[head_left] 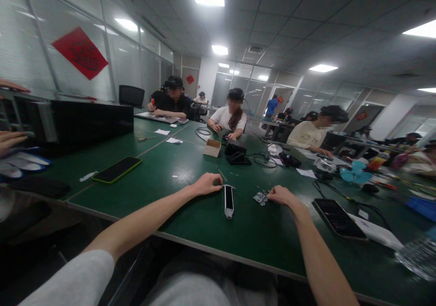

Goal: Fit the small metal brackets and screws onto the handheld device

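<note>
A narrow white device with a black face (229, 199) lies lengthwise on the green table. My left hand (206, 184) is beside its far end, fingers curled in a pinch close to its upper left corner. Whatever those fingertips hold, if anything, is too small to tell. To the right is a little cluster of grey metal parts (260, 198), with tiny bits scattered around it. My right hand (283, 194) rests at the right side of this cluster, thumb and fingers pinched together at its edge. What sits between them is hidden.
A green-edged phone (117, 169) lies to the left, and a dark phone (339, 218) to the right beside a clear plastic bottle (418, 257). Beyond my hands stand a small open box (212, 147) and a black stand (236, 152). Co-workers sit across the table.
</note>
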Motion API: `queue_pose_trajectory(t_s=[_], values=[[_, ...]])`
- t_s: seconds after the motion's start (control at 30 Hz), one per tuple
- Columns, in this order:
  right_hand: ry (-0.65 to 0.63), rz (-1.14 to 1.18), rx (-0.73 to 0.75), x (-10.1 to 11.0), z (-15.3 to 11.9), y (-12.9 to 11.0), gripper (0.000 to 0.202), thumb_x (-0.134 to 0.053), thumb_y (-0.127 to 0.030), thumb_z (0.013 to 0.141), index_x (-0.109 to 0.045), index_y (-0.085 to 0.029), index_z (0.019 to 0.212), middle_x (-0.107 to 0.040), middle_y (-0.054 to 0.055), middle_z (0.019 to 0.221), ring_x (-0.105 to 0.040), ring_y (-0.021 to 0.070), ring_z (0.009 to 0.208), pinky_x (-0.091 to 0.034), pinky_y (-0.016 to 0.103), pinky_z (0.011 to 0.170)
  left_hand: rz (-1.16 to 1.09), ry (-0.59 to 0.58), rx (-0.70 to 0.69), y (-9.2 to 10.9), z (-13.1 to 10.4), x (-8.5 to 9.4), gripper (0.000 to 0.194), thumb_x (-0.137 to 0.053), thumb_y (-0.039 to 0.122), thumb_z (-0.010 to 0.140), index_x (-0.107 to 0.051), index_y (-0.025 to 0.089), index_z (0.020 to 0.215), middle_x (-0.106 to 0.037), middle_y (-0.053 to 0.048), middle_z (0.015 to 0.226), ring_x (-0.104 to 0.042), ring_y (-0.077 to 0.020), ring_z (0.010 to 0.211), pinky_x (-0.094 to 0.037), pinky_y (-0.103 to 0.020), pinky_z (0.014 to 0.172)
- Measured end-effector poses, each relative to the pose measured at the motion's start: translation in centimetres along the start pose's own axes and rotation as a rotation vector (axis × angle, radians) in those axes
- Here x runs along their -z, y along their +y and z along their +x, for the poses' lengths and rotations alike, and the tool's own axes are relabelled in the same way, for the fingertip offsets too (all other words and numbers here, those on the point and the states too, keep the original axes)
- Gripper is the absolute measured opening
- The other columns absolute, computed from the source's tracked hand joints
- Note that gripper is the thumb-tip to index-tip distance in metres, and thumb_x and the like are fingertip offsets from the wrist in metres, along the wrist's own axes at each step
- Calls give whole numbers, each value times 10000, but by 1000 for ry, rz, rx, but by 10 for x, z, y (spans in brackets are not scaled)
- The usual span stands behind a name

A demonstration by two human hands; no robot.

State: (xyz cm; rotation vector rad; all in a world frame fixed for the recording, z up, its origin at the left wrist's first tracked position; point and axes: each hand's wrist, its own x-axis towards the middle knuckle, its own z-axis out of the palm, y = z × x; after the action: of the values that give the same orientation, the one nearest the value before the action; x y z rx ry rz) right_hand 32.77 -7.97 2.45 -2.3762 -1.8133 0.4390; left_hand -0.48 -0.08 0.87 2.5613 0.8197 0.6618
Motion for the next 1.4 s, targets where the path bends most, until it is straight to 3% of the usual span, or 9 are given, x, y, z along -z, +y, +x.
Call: queue_pose_trajectory(t_s=[0.23, 0.43, 0.6, 0.8, 0.9, 1.1, 1.4], values=[[10, -2, 32, 3, -3, -4, 158, -610, -298, 700, -674, -154, 697, -694, 81, 757, -636, 175, 695, -407, 229, 566, 9, 15, -22, 1, -1, 2, 176, -604, 297, 805, -629, 179, 933, -669, -5, 894, -600, -134, 722, -427, -216, 646], [272, 39, 199, 5, -6, -12, 174, -580, -244, 699, -673, -166, 824, -697, 58, 809, -639, 170, 750, -433, 230, 653, 23, 50, -34, 2, -1, 1, 183, -599, 286, 795, -617, 175, 940, -662, -9, 907, -589, -133, 711, -427, -226, 649], [413, 114, 453, -7, -12, -42, 205, -513, -286, 782, -666, -177, 866, -682, 44, 825, -617, 170, 758, -450, 273, 715, 51, 132, -57, 5, -2, 1, 196, -569, 251, 810, -600, 169, 985, -647, -17, 923, -570, -123, 687, -432, -231, 647], [338, 401, 635, -33, -31, -101, 198, -539, -323, 810, -677, -199, 880, -687, 29, 855, -608, 166, 771, -454, 284, 693, 81, 198, -168, 11, -2, -2, 182, -583, 269, 832, -595, 178, 989, -636, -13, 919, -581, -123, 736, -446, -233, 710], [314, 533, 673, -42, -38, -119, 177, -563, -314, 801, -680, -191, 854, -686, 30, 851, -604, 164, 770, -451, 297, 721, 78, 186, -239, 13, -2, -6, 179, -597, 296, 843, -601, 180, 980, -637, -14, 920, -592, -127, 784, -446, -225, 727], [260, 766, 648, -49, -37, -123, 185, -630, -342, 755, -629, -173, 831, -647, 23, 816, -598, 160, 768, -470, 293, 717, 86, 188, -276, 11, 0, -11, 146, -589, 280, 869, -624, 184, 973, -659, -17, 932, -611, -132, 831, -450, -224, 758], [261, 790, 655, -48, -38, -125, 221, -636, -378, 759, -612, -168, 824, -636, 29, 817, -599, 164, 775, -471, 299, 723, 68, 199, -362, 10, 0, -11, 181, -559, 270, 889, -639, 174, 1020, -659, -31, 952, -615, -121, 844, -458, -202, 760]])
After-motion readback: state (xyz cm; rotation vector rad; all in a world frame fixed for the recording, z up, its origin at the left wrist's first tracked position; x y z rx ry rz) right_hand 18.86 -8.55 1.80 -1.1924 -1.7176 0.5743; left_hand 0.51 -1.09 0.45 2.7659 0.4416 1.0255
